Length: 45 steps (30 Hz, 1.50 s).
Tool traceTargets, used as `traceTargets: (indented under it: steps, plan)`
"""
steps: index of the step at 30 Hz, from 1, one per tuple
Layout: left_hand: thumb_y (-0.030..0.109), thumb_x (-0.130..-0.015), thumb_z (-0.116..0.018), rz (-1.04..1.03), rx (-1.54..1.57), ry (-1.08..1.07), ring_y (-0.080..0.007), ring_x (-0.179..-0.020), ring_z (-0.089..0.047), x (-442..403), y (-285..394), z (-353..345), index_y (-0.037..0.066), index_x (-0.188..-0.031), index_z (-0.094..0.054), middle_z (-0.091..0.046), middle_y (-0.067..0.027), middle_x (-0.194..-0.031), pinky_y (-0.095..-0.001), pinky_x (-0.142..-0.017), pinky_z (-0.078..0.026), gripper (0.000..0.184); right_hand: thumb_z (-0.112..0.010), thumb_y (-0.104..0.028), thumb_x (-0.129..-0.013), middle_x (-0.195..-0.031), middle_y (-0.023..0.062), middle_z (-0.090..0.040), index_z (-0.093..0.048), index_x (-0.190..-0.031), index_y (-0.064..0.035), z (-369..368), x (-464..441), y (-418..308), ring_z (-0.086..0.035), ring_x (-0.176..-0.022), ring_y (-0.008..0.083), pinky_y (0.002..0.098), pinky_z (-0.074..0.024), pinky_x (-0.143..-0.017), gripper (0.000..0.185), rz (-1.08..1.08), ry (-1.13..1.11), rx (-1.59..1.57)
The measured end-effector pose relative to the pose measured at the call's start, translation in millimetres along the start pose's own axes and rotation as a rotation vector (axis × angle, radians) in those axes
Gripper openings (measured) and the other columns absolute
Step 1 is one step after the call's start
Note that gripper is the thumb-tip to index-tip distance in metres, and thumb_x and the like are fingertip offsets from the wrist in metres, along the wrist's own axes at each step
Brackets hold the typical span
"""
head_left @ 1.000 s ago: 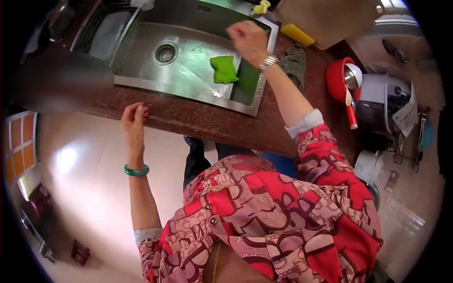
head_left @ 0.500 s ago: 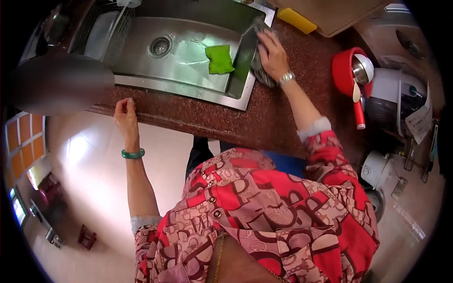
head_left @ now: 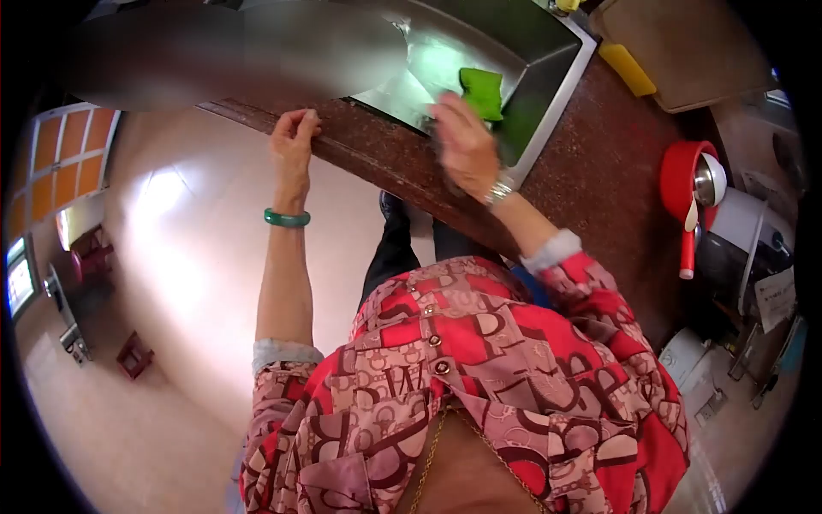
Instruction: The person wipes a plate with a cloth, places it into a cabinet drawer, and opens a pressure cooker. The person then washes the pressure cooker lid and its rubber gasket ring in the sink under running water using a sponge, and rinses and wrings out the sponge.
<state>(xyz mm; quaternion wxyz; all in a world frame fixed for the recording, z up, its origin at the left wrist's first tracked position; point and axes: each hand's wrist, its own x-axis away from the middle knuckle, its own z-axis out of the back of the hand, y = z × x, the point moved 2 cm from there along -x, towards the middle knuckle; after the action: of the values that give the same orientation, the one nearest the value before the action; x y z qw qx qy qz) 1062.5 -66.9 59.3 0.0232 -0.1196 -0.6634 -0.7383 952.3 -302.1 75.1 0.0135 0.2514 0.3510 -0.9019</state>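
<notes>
My right hand (head_left: pixel 469 152) is over the front rim of the steel sink (head_left: pixel 548 116), slightly smeared by motion. A dark, wet-looking cloth (head_left: pixel 438 144) shows only as a dark strip along its left side, under the fingers. Just beyond the fingertips, a bright green cloth or sponge (head_left: pixel 483 92) lies inside the sink. My left hand (head_left: pixel 294 144) is at the front edge of the brown stone counter (head_left: pixel 377 141), its fingers curled and close together with nothing visible in them. A grey blur hides the sink's left part.
Beside the sink's far right corner lies a yellow block-shaped thing (head_left: pixel 627 70) next to a brown board (head_left: pixel 685 51). Further right are a red pot (head_left: pixel 676 180) and a ladle (head_left: pixel 709 178) with a white outer bowl. A small dark-red stool (head_left: pixel 135 355) stands on the floor at left.
My right hand has moved with the dark cloth from the sink's right rim to its front rim. The view has shifted left, and my left hand stays by the counter edge.
</notes>
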Motion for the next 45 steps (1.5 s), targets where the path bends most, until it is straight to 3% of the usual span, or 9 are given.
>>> traceTargets:
  steps: [7, 13, 20, 26, 30, 33, 35, 41, 45]
  plan:
    - [0.026, -0.088, -0.055, 0.075, 0.208, 0.055, -0.0087, -0.071, -0.052, 31.2, -3.7, -22.3, 0.006, -0.097, -0.055, -0.056, -0.0015, -0.079, -0.0229, -0.060, -0.044, 0.022, -0.052, -0.007, -0.076, -0.099, 0.0141, -0.055, -0.056, -0.093, -0.0044, -137.6, -100.9, -31.6, -0.051, -0.099, 0.0321, 0.0392, -0.0402, -0.085, 0.017, 0.244, -0.069, -0.253]
    - [0.027, -0.082, -0.063, -0.057, 0.217, 0.164, -0.0086, -0.081, -0.052, 51.4, 6.6, -48.3, 0.004, -0.107, -0.051, -0.056, -0.0017, -0.090, -0.0228, -0.068, -0.043, 0.036, -0.047, -0.008, -0.085, -0.093, 0.0044, -0.061, -0.060, -0.100, -0.0003, -80.0, -66.9, -43.6, -0.055, -0.087, 0.0124, 0.0243, -0.0428, -0.080, 0.021, -0.602, -0.057, -1.031]
    - [0.016, -0.076, -0.066, -0.161, 0.036, -0.067, -0.0069, -0.067, -0.048, 54.0, 74.7, -65.9, 0.003, -0.092, -0.055, -0.053, 0.0012, -0.074, -0.0223, -0.058, -0.040, 0.023, -0.053, -0.017, -0.084, -0.109, 0.0092, -0.056, -0.042, -0.125, -0.0028, 5.0, -88.9, -39.7, -0.053, -0.097, 0.0147, 0.0262, -0.0419, -0.085, 0.045, -0.697, -0.291, -1.392]
    - [0.013, -0.075, -0.067, -0.294, 0.123, -0.137, -0.0072, -0.068, -0.052, 45.2, 122.3, -64.1, 0.001, -0.087, -0.052, -0.057, -0.0023, -0.072, -0.0230, -0.059, -0.044, 0.022, -0.058, -0.023, -0.083, -0.098, 0.0032, -0.059, -0.056, -0.104, 0.0007, 24.7, -46.9, 4.9, -0.055, -0.088, 0.0095, 0.0237, -0.0428, -0.078, 0.031, -0.694, -0.532, -1.061]
    - [0.015, -0.073, -0.068, -0.257, -0.078, -0.298, -0.0071, -0.067, -0.050, 45.5, 105.2, -63.1, 0.003, -0.093, -0.051, -0.054, -0.0015, -0.068, -0.0243, -0.059, -0.042, 0.029, -0.062, -0.013, -0.080, -0.082, -0.0019, -0.057, -0.058, -0.087, -0.0016, 61.3, -62.0, -7.4, -0.053, -0.076, 0.0073, 0.0202, -0.0433, -0.071, 0.013, -0.623, -0.207, -0.839]
    - [0.015, -0.073, -0.068, -0.130, 0.131, -0.526, -0.0072, -0.068, -0.050, 57.3, 100.3, -75.2, 0.003, -0.103, -0.050, -0.055, -0.0011, -0.072, -0.0217, -0.059, -0.039, 0.037, -0.064, -0.002, -0.077, -0.083, -0.0024, -0.056, -0.059, -0.087, -0.0040, 87.8, -77.6, -21.5, -0.053, -0.076, 0.0071, 0.0193, -0.0428, -0.071, 0.011, -0.536, 0.070, -0.972]
    - [0.013, -0.075, -0.066, 0.016, 0.241, -0.566, -0.0068, -0.073, -0.051, 62.0, 103.5, -78.8, 0.003, -0.099, -0.053, -0.056, -0.0004, -0.076, -0.0223, -0.066, -0.041, 0.029, -0.064, -0.003, -0.077, -0.094, 0.0008, -0.056, -0.059, -0.088, -0.0037, 98.3, -80.4, -33.1, -0.052, -0.081, 0.0084, 0.0201, -0.0416, -0.074, 0.012, -0.540, -0.021, -0.936]
    - [0.018, -0.083, -0.054, -0.160, 0.232, -0.262, -0.0088, -0.082, -0.047, 47.5, 97.4, -81.2, 0.006, -0.090, -0.052, -0.051, -0.0001, -0.086, -0.0237, -0.075, -0.040, 0.014, -0.067, -0.009, -0.071, -0.092, 0.0021, -0.057, -0.056, -0.096, -0.0031, 65.0, -77.0, -68.3, -0.052, -0.084, 0.0107, 0.0235, -0.0420, -0.076, 0.028, -0.376, -0.216, -0.731]
    - [0.028, -0.092, -0.041, -0.057, 0.585, -0.552, -0.0128, -0.091, -0.048, 70.7, 103.9, -87.3, 0.007, -0.091, -0.054, -0.052, -0.0033, -0.091, -0.0268, -0.084, -0.038, 0.025, -0.069, -0.013, -0.068, -0.090, 0.0027, -0.058, -0.056, -0.100, -0.0022, 38.4, -47.5, -60.2, -0.053, -0.084, 0.0116, 0.0247, -0.0428, -0.076, 0.036, -0.154, -0.197, -0.547]
